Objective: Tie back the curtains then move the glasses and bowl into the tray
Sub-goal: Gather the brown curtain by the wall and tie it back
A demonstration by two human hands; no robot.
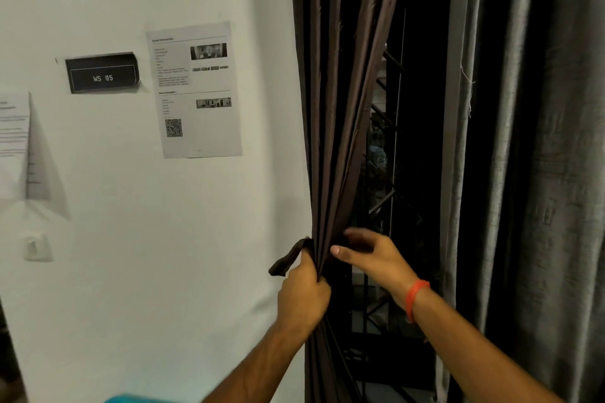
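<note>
Against the white wall (203,239), just right of its edge, the brown curtain (337,108) hangs gathered into a narrow bunch of folds. My left hand (302,291) is clenched around that bunch from the wall side, fingers curled into the fabric, and the same grip holds the brown tie-back strap (288,258), whose loose end loops out toward the wall and droops beside my knuckles. My right hand (370,255) reaches in from the other side of the brown curtain, at about the same height as the strap; its thumb points at the folds and its fingers curl around behind the gathered cloth, though motion blur and shadow keep me from telling how firmly they grip. An orange band (415,299) sits on my right wrist.

Right of the brown curtain, a dark window opening shows metal grille bars (389,206), and beyond those hangs a grey curtain (523,141), ungathered. Left of the brown curtain, on the wall, are a printed sheet with a QR code (194,91), a black sign reading "WS 05" (103,73), and another paper (14,144) at the picture's edge. Below the brown curtain, a teal edge (131,398) peeks in.
</note>
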